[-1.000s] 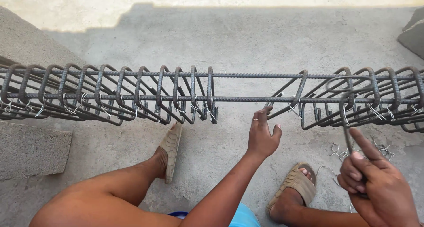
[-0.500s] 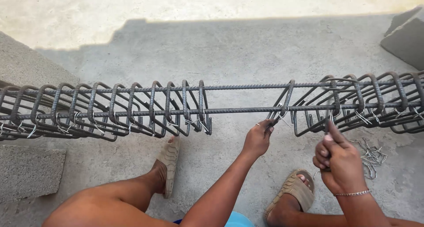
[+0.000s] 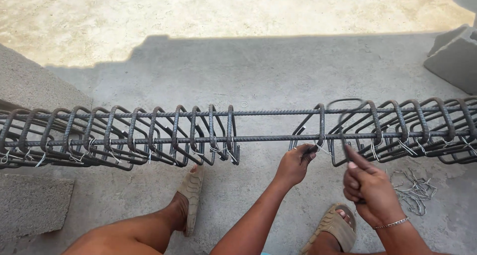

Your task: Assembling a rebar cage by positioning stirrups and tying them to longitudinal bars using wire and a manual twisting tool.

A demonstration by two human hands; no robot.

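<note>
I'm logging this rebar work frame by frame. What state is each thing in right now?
Rebar cage: lying horizontal, raised off the floor.
Stirrup: tilted, gripped at its lower corner.
Left hand: closed on the stirrup.
Right hand: closed on a thin tool.
Loose tie wires: piled on the floor.

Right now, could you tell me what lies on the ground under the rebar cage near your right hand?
Under the rebar cage, beside the right hand, lies a pile of wire ties on the concrete floor; the hand hides part of the ground.
</note>
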